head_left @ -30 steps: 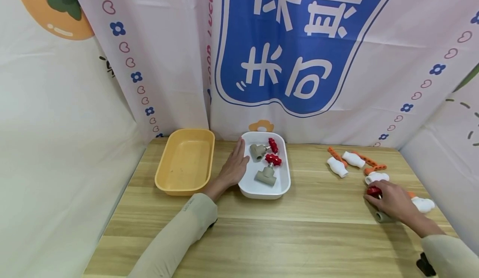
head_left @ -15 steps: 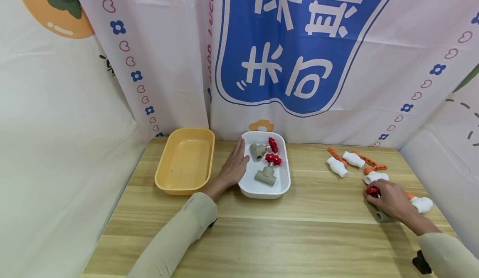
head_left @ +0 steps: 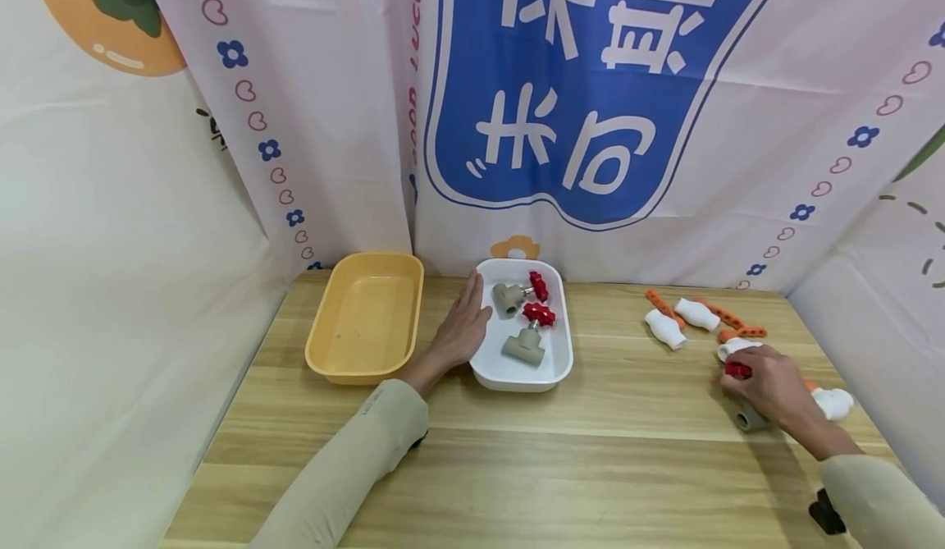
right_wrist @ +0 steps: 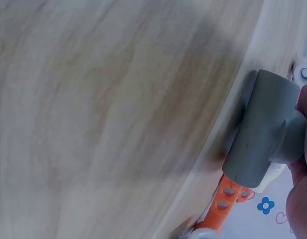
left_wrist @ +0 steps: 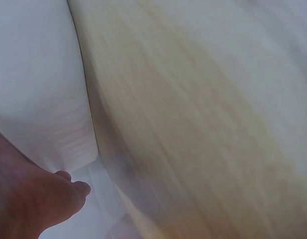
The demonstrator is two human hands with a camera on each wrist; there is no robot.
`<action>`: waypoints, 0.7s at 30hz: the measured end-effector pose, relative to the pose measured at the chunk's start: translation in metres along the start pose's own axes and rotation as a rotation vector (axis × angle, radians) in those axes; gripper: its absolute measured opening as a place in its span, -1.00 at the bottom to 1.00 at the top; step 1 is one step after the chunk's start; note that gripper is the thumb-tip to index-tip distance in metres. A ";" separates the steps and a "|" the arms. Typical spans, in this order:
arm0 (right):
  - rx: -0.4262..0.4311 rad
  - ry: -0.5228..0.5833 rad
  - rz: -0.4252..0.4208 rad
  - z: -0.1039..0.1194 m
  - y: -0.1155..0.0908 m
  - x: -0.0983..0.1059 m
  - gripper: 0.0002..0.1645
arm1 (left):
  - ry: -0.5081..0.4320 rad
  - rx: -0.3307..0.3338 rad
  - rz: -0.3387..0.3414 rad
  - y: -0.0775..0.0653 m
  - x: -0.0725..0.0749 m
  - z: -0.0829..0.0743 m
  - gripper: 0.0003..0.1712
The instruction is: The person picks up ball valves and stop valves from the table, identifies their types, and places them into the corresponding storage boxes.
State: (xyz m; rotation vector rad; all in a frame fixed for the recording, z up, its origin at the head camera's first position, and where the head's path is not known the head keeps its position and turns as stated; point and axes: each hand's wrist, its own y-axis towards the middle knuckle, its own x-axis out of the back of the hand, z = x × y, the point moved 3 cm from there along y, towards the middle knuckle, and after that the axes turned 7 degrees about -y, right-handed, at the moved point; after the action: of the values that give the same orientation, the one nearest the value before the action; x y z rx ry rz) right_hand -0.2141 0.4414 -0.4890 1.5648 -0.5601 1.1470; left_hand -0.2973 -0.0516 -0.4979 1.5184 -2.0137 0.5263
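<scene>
My right hand (head_left: 771,389) holds a grey tee-shaped stop valve (head_left: 749,418) by its red handwheel, at the right of the table. In the right wrist view the valve's grey pipe body (right_wrist: 263,129) shows close over the wood, with the fingers round its stem side. Two like valves, one above the other (head_left: 525,347), lie in a white tray (head_left: 517,381) in the middle. Against that tray's left wall rests my left hand (head_left: 465,326), fingers straight along the rim. The left wrist view shows the tray wall (left_wrist: 44,89) beside the hand.
White ball valves with orange lever handles lie around the right hand, such as one farther back (head_left: 666,330) and another near the right edge (head_left: 834,404). A yellow tray (head_left: 362,368) stands left of the white one. Printed cloth hangs behind the table (head_left: 517,483).
My right hand has shifted slightly left with the grey valve, whose pipe body has tilted and moved a little up in view. The left hand stays at the white tray.
</scene>
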 end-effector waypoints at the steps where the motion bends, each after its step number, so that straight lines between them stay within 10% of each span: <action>1: 0.008 0.001 -0.011 0.001 0.001 0.000 -0.70 | 0.000 -0.001 -0.001 0.000 0.000 0.000 -0.22; 21: 0.028 0.032 -0.059 0.033 0.043 0.017 -0.75 | 0.000 -0.001 -0.001 -0.001 0.000 -0.001 -0.22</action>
State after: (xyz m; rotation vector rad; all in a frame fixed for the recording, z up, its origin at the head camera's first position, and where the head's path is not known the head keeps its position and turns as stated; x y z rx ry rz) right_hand -0.2298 0.4001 -0.4526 1.5740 -0.4755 1.1369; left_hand -0.2964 -0.0513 -0.4966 1.5188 -2.0135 0.5247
